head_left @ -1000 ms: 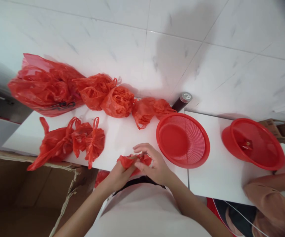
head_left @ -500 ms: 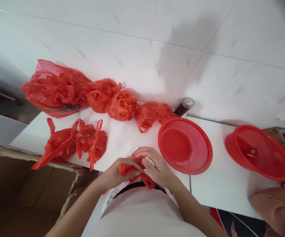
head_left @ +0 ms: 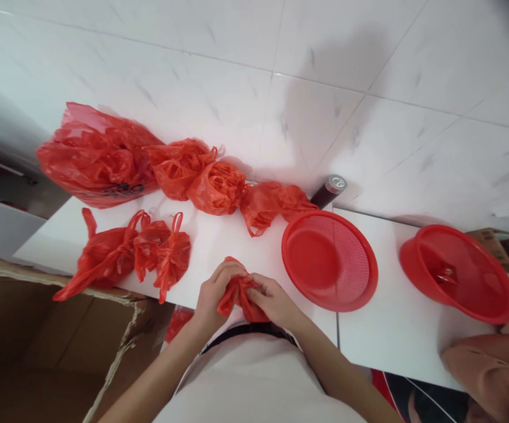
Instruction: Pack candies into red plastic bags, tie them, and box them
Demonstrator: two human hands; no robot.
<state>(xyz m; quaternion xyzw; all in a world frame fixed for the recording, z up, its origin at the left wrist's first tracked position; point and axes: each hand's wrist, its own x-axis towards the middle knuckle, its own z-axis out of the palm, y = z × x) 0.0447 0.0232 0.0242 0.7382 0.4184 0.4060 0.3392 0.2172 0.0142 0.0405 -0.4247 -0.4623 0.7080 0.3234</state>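
Observation:
At the table's front edge, close to my body, a red plastic bag (head_left: 244,298) is bunched between both hands. My left hand (head_left: 216,292) is closed round its left side, fingers curled over the top. My right hand (head_left: 273,298) pinches the plastic on the right with thumb and fingers. What the bag contains is hidden. Left of my hands lie knotted red bags, one long (head_left: 107,255) and one small and round (head_left: 174,255). Just right of my hands stands a red perforated basket (head_left: 311,261).
Several red bags (head_left: 216,188) line the wall, with a large one (head_left: 100,155) at the left end. A dark cylinder (head_left: 329,191) stands behind the basket. A red basin (head_left: 469,273) holds something small. Another person's arm (head_left: 492,358) is beside it. An open cardboard box (head_left: 122,346) stands lower left.
My hands have moved slightly up and changed their hold on the bag. The loop that hung below is gathered in, and my right fingers have closed on the plastic.

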